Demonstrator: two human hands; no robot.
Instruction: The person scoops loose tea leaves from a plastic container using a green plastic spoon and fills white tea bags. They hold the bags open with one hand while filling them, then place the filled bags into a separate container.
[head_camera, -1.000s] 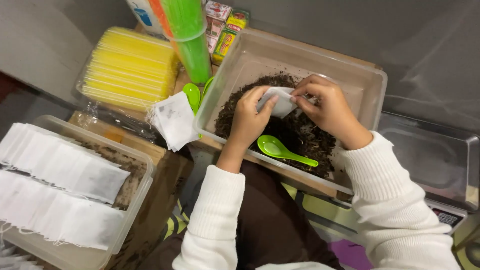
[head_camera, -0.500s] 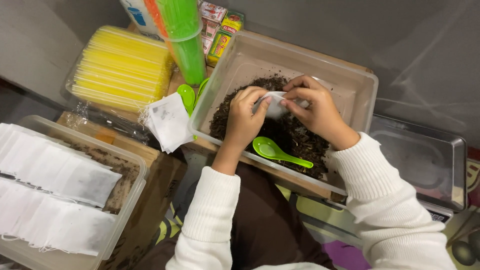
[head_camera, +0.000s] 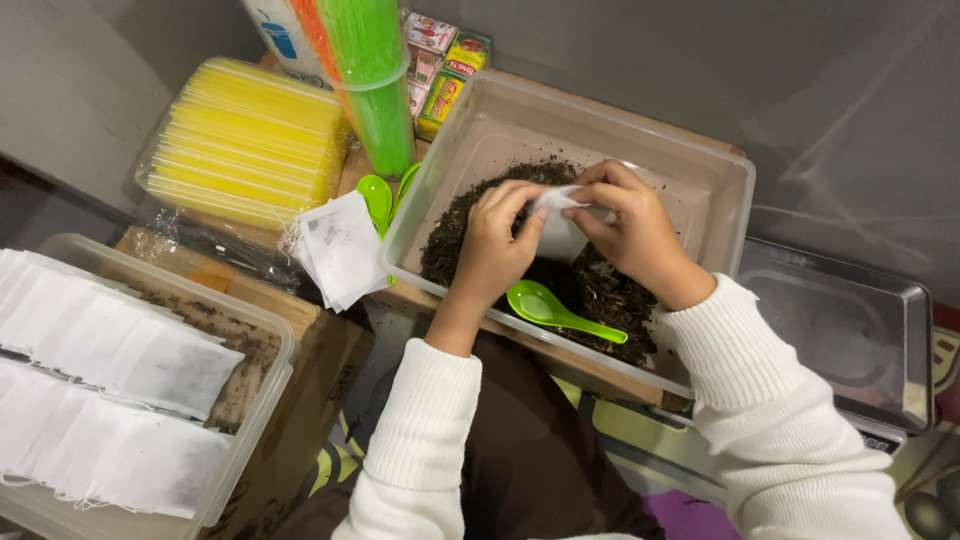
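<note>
Worked over the tub, above the dark loose leaves heaped in it. Held the pouch, small, white and papery, between left hand and right hand, just over the heap near the tub's middle. Closed the left fingers on the pouch's nine o'clock edge and the right fingers on its top edge at about one o'clock, thumbs hidden behind the paper. Could not tell whether the mouth stood open or folded over, nor how much lay inside.

Judged the step to be the handling of the pouch's top edge, with scooping set aside: left the green spoon lying on the leaves at six o'clock of the hands, bowl towards the left wrist, touched by neither hand.

Around the tub: at nine o'clock, just beside its wall, a loose stack of flat white pouches and two more green spoons; at eleven o'clock, tall green cups and, further out, a wrapped pack of yellow straws; at three o'clock, a steel tray. Far out at eight o'clock, a clear bin with rows of filled pouches.

Judged that any further move would call for a light, even pinch from both sides, mouth kept uppermost and the pouch kept over the tub, since thin paper tears easily and a tilt would spill leaves.
</note>
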